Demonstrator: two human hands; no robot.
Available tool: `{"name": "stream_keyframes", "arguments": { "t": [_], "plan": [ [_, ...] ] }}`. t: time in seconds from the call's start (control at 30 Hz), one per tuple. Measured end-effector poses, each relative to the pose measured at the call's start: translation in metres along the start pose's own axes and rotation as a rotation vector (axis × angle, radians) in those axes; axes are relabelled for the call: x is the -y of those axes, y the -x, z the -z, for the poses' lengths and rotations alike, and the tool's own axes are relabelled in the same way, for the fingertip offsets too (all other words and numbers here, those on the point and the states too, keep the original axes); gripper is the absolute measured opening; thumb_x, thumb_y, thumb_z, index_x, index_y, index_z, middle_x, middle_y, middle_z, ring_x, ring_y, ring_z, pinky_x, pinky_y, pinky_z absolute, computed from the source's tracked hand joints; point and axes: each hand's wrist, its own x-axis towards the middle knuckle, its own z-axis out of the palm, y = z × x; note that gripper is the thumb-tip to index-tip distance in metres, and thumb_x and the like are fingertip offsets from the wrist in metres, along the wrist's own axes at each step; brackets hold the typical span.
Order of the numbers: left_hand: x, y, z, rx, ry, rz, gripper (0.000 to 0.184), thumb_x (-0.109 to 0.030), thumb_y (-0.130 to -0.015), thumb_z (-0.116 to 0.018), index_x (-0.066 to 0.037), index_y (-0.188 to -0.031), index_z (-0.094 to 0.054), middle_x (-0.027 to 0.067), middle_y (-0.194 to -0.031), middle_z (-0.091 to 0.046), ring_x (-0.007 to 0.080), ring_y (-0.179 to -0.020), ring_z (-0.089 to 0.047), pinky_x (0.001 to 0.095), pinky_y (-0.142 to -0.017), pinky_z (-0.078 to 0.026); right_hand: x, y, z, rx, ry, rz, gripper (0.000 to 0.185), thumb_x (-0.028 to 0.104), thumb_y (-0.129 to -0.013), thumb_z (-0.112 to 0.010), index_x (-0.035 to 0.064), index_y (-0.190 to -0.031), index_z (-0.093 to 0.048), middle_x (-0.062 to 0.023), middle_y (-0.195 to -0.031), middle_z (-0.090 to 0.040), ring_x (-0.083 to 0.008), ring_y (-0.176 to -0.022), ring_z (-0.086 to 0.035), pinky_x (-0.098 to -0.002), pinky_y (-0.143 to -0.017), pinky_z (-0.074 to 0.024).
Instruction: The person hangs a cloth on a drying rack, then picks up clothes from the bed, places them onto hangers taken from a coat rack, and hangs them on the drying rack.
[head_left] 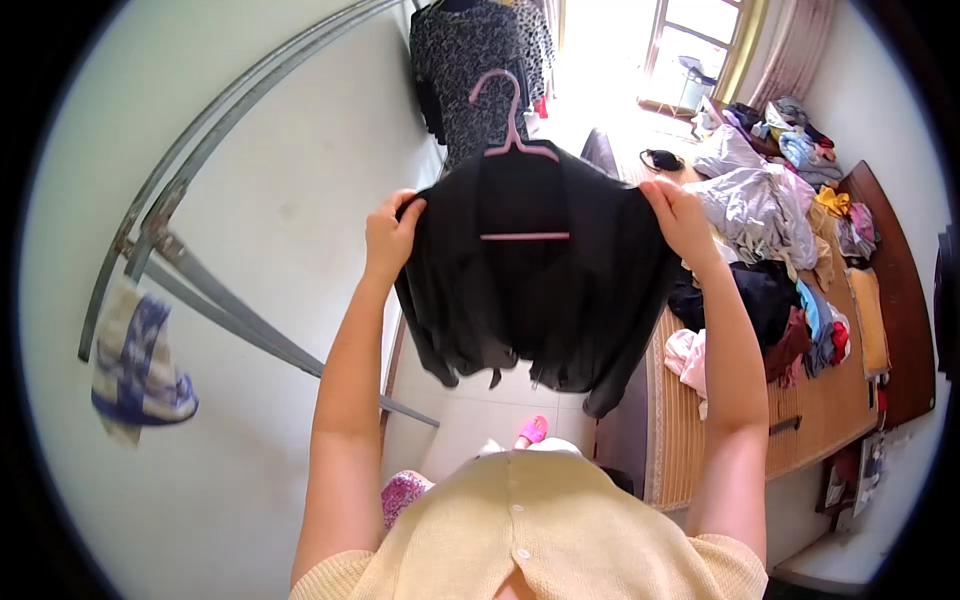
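A black jacket hangs on a pink hanger, held up in front of me at arm's length. The hanger's hook points upward, and its lower bar shows through the open neck. My left hand pinches the jacket's left shoulder in view, thumb toward me. At the opposite shoulder my right hand grips the cloth the same way. Both sleeves droop down at the sides. Parts of the fingers are hidden behind the fabric.
On the right, a bed with a woven mat bears a silvery cover and several heaps of clothes. A metal rack runs along the left wall, with a checked cloth on it. Patterned garments hang behind the jacket.
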Motion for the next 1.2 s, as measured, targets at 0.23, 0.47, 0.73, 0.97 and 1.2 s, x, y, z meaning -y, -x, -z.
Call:
{"name": "stream_keyframes", "arguments": {
  "t": [0.23, 0.47, 0.73, 0.97, 1.2],
  "plan": [
    [0.078, -0.111, -0.031, -0.097, -0.015, 0.047, 0.024, -0.020, -0.087, -0.067, 0.000, -0.100, -0.066, 0.0155, -0.087, -0.069, 0.0234, -0.080, -0.067, 0.0311, -0.074, -0.050, -0.054, -0.141, -0.064, 0.149, 0.012, 0.121, 0.036, 0.038, -0.086, -0.068, 0.0035, -0.098, -0.064, -0.0185, -0.082, -0.064, -0.0366, -0.074, -0.063, -0.0373, -0.068, -0.0489],
    [0.166, -0.238, -0.095, -0.174, -0.020, -0.006, 0.023, -0.020, -0.086, -0.067, 0.000, -0.098, -0.066, 0.0145, -0.087, -0.069, 0.0222, -0.080, -0.066, 0.0312, -0.074, -0.049, -0.124, -0.267, -0.134, 0.057, 0.172, 0.229, 0.025, 0.033, -0.092, -0.060, 0.0092, -0.092, -0.065, -0.0185, -0.074, -0.063, -0.0393, -0.071, -0.061, -0.0413, -0.064, -0.0483],
    [0.240, -0.395, -0.130, -0.150, 0.015, 0.035, 0.022, -0.019, -0.085, -0.068, -0.002, -0.098, -0.066, 0.0132, -0.086, -0.069, 0.0230, -0.078, -0.066, 0.0308, -0.073, -0.049, -0.177, -0.417, -0.214, -0.145, 0.235, 0.251, 0.025, 0.033, -0.091, -0.061, 0.0089, -0.087, -0.063, -0.0157, -0.071, -0.063, -0.0373, -0.065, -0.062, -0.0415, -0.058, -0.0474],
    [0.307, -0.516, -0.176, -0.247, -0.037, -0.003, 0.022, -0.020, -0.084, -0.068, -0.002, -0.097, -0.066, 0.0147, -0.087, -0.069, 0.0260, -0.081, -0.066, 0.0345, -0.073, -0.049, -0.237, -0.525, -0.272, -0.233, 0.198, 0.197, 0.026, 0.036, -0.090, -0.061, 0.0104, -0.087, -0.064, -0.0167, -0.070, -0.063, -0.0374, -0.065, -0.063, -0.0427, -0.058, -0.0476],
    [0.353, -0.667, -0.203, -0.198, -0.110, -0.033, 0.020, -0.018, -0.086, -0.066, -0.001, -0.097, -0.067, 0.0077, -0.084, -0.069, 0.0154, -0.079, -0.063, 0.0294, -0.075, -0.048, -0.287, -0.660, -0.314, -0.243, 0.159, 0.114, 0.030, 0.041, -0.090, -0.059, 0.0116, -0.086, -0.064, -0.0168, -0.068, -0.063, -0.0388, -0.066, -0.062, -0.0443, -0.059, -0.0470]
  ]
}}
